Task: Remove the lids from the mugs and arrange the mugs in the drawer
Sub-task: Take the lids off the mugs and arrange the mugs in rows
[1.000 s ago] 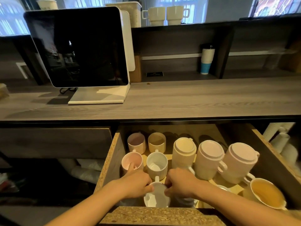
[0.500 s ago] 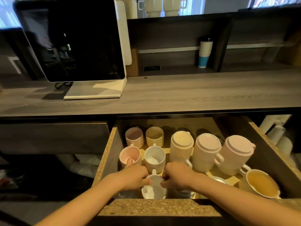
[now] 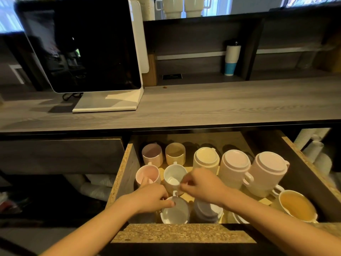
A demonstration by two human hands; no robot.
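Head view looks down into the open drawer [image 3: 127,174] in the lower half of the frame, under a grey counter [image 3: 203,108] carrying a dark monitor [image 3: 88,45] at upper left. At lower centre-left the left hand [image 3: 150,199] curls over the near rim of a white mug [image 3: 174,212] at the drawer's front, fingertips touching its rim; whether it truly grips is hard to tell. Behind it stand 4 open mugs in 2 rows: a pink mug [image 3: 147,174] and a second white mug [image 3: 174,177] in front, 2 more further back. Just right of centre the right hand [image 3: 200,184] hangs over that second white mug with thumb and fingers pinched nearly closed; nothing is clearly visible between them. Further right, 3 lidded mugs [image 3: 234,169] lean in a row, and a yellow mug [image 3: 295,206] sits open at lower right. These look like stiff glazed ceramic, fairly heavy, slick and chip-prone when knocked together, so the handle or a full wrap round the body seems the safest hold, with lids likely lifted by their raised rim. Compared with 0.5 s ago, the right hand has lifted away from the front white mug toward the row behind, while the left hand remains on it.
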